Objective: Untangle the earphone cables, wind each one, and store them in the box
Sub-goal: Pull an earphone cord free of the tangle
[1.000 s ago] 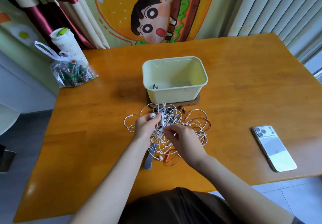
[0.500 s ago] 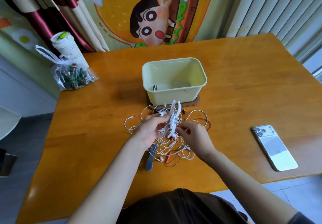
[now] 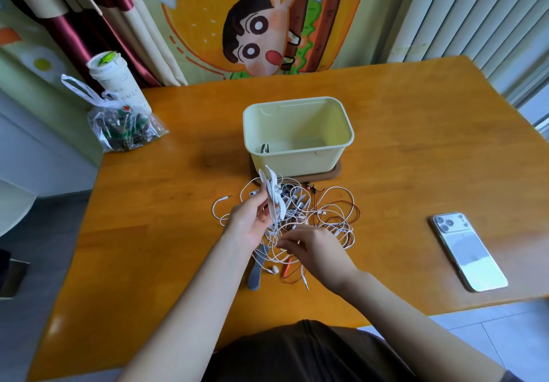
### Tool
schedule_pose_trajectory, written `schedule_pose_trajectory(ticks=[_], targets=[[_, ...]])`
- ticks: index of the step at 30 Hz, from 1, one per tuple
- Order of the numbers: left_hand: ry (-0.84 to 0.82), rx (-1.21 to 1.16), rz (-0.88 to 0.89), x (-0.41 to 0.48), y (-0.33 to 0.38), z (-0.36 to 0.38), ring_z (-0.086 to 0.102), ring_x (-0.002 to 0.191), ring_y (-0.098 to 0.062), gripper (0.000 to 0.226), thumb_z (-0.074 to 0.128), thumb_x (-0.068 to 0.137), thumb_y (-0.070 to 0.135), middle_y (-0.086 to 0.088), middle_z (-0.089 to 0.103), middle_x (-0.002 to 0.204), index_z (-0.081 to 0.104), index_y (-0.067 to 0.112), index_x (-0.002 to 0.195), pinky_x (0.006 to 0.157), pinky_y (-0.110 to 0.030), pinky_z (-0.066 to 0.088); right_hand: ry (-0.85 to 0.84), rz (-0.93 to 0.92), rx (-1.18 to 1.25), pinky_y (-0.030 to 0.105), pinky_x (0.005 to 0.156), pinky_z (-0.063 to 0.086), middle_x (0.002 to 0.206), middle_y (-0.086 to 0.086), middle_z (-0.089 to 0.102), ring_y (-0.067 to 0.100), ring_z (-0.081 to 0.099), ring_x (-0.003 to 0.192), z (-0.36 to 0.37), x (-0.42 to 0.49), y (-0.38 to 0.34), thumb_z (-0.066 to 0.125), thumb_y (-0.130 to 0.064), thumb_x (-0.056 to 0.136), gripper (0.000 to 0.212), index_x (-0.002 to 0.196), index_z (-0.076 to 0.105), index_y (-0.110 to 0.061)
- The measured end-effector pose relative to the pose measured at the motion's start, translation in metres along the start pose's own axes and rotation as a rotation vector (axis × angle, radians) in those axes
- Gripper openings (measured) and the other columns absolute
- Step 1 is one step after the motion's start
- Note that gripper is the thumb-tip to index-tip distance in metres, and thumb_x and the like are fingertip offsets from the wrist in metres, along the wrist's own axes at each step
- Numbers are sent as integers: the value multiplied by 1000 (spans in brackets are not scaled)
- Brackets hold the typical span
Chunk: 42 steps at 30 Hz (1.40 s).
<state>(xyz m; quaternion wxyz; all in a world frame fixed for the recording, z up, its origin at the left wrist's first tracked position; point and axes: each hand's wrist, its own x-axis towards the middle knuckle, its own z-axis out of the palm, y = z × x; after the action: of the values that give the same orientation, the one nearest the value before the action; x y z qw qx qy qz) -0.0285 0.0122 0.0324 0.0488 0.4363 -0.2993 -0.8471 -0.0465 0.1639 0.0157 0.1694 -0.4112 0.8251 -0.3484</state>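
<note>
Currently: left hand (image 3: 252,221) is gripping a white winder (image 3: 271,194) above the earphone tangle (image 3: 309,212), which is lying on the tabletop (image 3: 416,159) just before the box (image 3: 297,163). Right hand (image 3: 318,248) is pinching into the tangle. Best: easing one loop out slowly, not yanking.

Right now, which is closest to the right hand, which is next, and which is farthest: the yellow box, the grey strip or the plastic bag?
From the right hand, in the head view:
1. Grey strip, just to its left.
2. Yellow box, beyond the cables.
3. Plastic bag, far off to the left, at the back.
</note>
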Motion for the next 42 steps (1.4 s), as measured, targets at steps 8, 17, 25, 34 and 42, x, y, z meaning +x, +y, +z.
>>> schedule_pose_trajectory(ticks=[8, 17, 25, 34, 42], targets=[[-253, 469, -48, -7, 2, -9, 59, 68, -13, 31, 70, 72, 26, -2, 65, 74, 68, 5, 95, 62, -25, 50, 69, 260, 5, 13, 49, 35, 66, -14, 58, -1, 51, 51, -21, 9, 31, 57, -28, 93, 16, 77, 58, -25], [-207, 1163, 167, -8, -6, -24, 61, 82, -15, 21, 73, 82, 19, -14, 70, 98, 72, 6, 98, 72, -23, 46, 54, 303, -125, 17, 52, 40, 71, -17, 56, 4, 55, 64, -45, 26, 29, 63, -35, 88, 14, 86, 68, -22], [-158, 1127, 209, -5, -13, -26, 60, 87, -14, 13, 70, 86, 18, -1, 66, 94, 67, 19, 98, 65, -20, 43, 148, 319, -138, 23, 56, 48, 75, -12, 59, 11, 62, 71, -37, 29, 22, 61, -33, 89, 16, 91, 70, -19], [-188, 1084, 211, -5, -18, -20, 60, 83, -10, 15, 67, 88, 17, -5, 66, 100, 65, 17, 103, 50, -8, 45, 259, 361, -138, 19, 50, 37, 75, -10, 61, 12, 60, 70, -38, 32, 22, 59, -38, 90, 20, 90, 69, -20], [-133, 920, 130, -2, -20, -15, 57, 97, -22, 10, 67, 88, 15, -4, 64, 100, 62, 21, 94, 83, -33, 48, 285, 377, -149, 28, 59, 51, 84, -6, 67, 15, 62, 75, -35, 35, 18, 56, -35, 91, 19, 94, 68, -21]])
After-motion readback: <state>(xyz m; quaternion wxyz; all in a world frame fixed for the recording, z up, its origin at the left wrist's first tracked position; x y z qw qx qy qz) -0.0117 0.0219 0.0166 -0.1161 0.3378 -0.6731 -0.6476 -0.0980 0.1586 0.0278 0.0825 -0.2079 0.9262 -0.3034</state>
